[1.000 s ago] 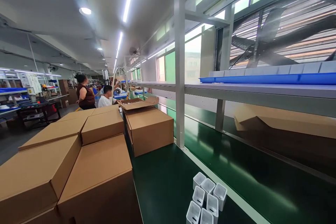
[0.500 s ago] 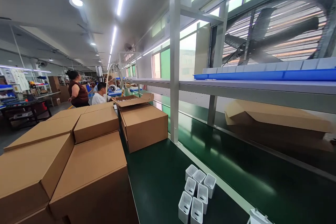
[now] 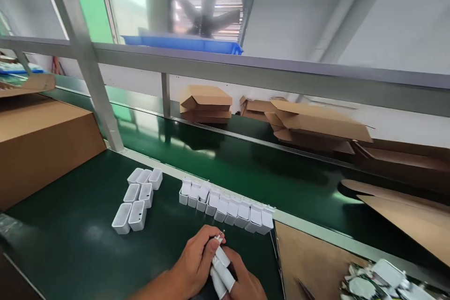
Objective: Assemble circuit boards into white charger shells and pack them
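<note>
My left hand (image 3: 197, 260) and my right hand (image 3: 248, 283) are together at the bottom middle, both closed round a small white part (image 3: 222, 257). Fingers hide much of the part. White covers, apparently finger cots, are on some fingers of my right hand. Just beyond my hands stands a slanting row of white plastic housings (image 3: 222, 208) with white pieces at their tops. To the left, several open white housings (image 3: 132, 193) stand in a small group on the dark green work surface (image 3: 70, 225).
Loose white parts and circuit boards (image 3: 383, 281) lie on a brown board (image 3: 298, 248) at right, near a dark pointed tool (image 3: 305, 288). A large carton (image 3: 45, 140) stands left. Flattened cartons (image 3: 316, 119) lie behind the green belt (image 3: 225, 164), under a shelf (image 3: 267, 68).
The view has swung right and down from the stacked cartons and people. My hands with the white part, the row of housings and the loose parts have come into view.
</note>
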Demonstrator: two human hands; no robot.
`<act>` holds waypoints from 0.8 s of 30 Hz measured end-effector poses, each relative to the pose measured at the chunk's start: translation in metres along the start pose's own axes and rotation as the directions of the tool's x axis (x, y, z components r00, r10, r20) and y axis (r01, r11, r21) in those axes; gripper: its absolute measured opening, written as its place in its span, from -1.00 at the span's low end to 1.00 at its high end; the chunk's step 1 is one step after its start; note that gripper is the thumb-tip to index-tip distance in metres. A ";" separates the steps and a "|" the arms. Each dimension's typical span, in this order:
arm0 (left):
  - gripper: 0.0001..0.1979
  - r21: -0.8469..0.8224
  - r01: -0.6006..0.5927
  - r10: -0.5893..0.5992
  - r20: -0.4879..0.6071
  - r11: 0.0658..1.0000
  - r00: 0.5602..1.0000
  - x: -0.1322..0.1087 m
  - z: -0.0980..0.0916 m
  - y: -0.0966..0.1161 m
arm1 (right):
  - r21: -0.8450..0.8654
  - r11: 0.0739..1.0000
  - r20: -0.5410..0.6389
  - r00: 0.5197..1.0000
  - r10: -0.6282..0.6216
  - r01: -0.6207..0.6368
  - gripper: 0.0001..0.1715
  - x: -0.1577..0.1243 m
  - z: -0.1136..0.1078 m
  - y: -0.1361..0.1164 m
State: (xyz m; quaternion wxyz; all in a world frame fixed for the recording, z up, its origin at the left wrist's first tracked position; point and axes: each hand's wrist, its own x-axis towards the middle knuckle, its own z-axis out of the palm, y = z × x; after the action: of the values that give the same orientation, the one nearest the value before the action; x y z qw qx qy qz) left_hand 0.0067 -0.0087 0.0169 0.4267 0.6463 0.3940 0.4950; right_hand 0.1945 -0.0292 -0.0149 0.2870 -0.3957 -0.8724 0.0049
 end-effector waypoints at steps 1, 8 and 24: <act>-0.54 0.010 0.009 -0.009 0.006 1.000 1.000 -0.002 0.000 0.000 | -0.007 1.000 -0.013 1.000 -0.023 0.023 -0.20 -0.001 0.003 -0.001; -0.66 0.040 0.111 -0.111 0.006 0.993 0.994 -0.011 -0.004 -0.004 | -0.010 0.999 0.091 0.995 -0.031 0.032 -0.37 0.006 -0.010 -0.013; -0.90 0.245 -0.266 0.287 -0.055 0.932 0.956 -0.007 -0.007 -0.008 | 0.070 0.995 0.264 0.963 0.054 -0.075 -0.45 0.015 -0.014 -0.022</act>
State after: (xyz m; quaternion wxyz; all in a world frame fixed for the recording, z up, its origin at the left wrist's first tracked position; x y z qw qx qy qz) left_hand -0.0019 -0.0117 0.0084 0.2550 0.7183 0.3736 0.5286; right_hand 0.1783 -0.0368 0.0092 0.1844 -0.4080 -0.8884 0.1012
